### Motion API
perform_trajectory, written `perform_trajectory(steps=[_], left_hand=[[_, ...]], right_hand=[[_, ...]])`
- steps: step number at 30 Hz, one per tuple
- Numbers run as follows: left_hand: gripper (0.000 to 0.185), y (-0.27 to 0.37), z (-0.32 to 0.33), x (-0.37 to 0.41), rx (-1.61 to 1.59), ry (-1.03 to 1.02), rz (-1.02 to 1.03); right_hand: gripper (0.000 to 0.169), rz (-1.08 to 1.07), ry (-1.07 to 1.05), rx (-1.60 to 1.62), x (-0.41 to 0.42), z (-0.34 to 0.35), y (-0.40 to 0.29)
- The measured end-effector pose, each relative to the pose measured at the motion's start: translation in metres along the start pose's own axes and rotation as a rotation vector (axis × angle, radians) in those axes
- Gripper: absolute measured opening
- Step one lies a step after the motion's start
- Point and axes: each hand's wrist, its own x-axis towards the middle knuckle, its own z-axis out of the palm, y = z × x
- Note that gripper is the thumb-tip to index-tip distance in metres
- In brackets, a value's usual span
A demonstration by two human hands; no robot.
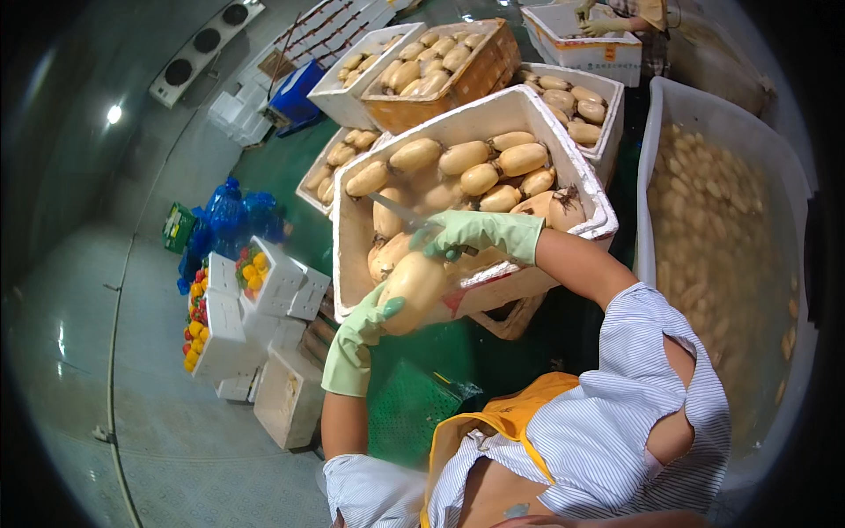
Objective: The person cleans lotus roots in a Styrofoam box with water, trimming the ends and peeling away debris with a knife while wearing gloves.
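My left hand, in a pale green rubber glove, grips a large, smooth lotus root segment from below and the left. Above the segment's far end is my right hand, gloved alike and closed around a knife. Its blade points up and left over the box; most of the handle is hidden by the fingers. Both hands are at the near side of a white foam box. Inside it lie several lotus roots, some with dark, stringy nodes.
More foam boxes of lotus roots stand behind. To the right, a large white tub holds pale pieces in cloudy water. A green perforated crate lies below my hands. Boxes of bell peppers are at left. Another person's gloved hand works at a far box.
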Motion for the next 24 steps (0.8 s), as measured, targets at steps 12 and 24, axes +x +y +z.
perform_trajectory(steps=[12, 24], left_hand=[[0.083, -0.035, 0.051, -0.033, -0.152, 0.241, 0.087], [0.097, -0.029, 0.063, -0.034, -0.189, 0.302, 0.101]], right_hand=[[0.050, 0.138, 0.049, -0.816, -0.061, 0.012, -0.070], [0.047, 0.468, -0.114, -0.740, -0.081, 0.053, -0.110]])
